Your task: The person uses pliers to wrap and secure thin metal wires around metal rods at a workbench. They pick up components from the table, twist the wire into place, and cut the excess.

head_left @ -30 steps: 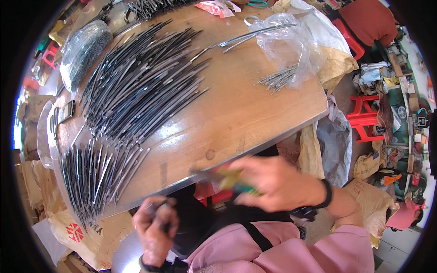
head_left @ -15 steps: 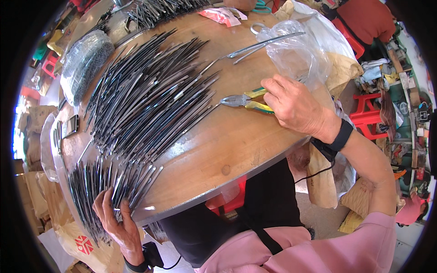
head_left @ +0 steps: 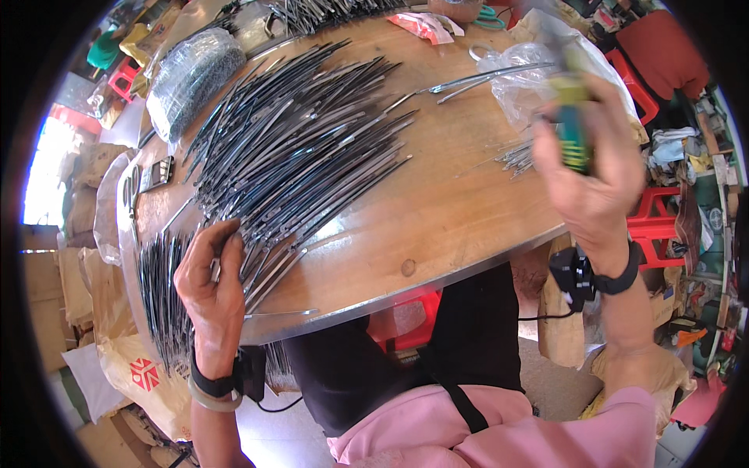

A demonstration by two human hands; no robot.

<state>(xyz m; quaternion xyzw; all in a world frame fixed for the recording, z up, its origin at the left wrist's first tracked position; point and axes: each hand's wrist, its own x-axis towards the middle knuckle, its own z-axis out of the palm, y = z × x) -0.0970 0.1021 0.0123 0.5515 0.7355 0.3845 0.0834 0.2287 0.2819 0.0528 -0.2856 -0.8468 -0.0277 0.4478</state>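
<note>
My right hand (head_left: 597, 183) is wrapped round the pliers (head_left: 573, 125), whose yellow-and-green handles lie in the palm. Motion smears their jaws, which point away from me above the table's right side. At the left, my left hand (head_left: 211, 285) has its fingers curled in against the thumb at the near end of a big pile of thin dark metal strips (head_left: 296, 148). Whatever those fingertips pinch is hidden. A smaller bundle of similar strips (head_left: 160, 304) lies beside and under this hand.
Fine silvery wire-like pieces (head_left: 516, 158) lie near a clear plastic bag (head_left: 511, 82). A wrapped bundle (head_left: 191, 86), scissors (head_left: 131, 191) and a small dark device (head_left: 158, 171) sit along the left. The curved table edge (head_left: 406, 300) runs before my lap; a red stool (head_left: 655, 226) stands at right.
My right hand has lifted the pliers away from the big pile, rightward, and turned them upward. My left hand has moved from the smaller bundle up to the big pile, its fingers curling in.
</note>
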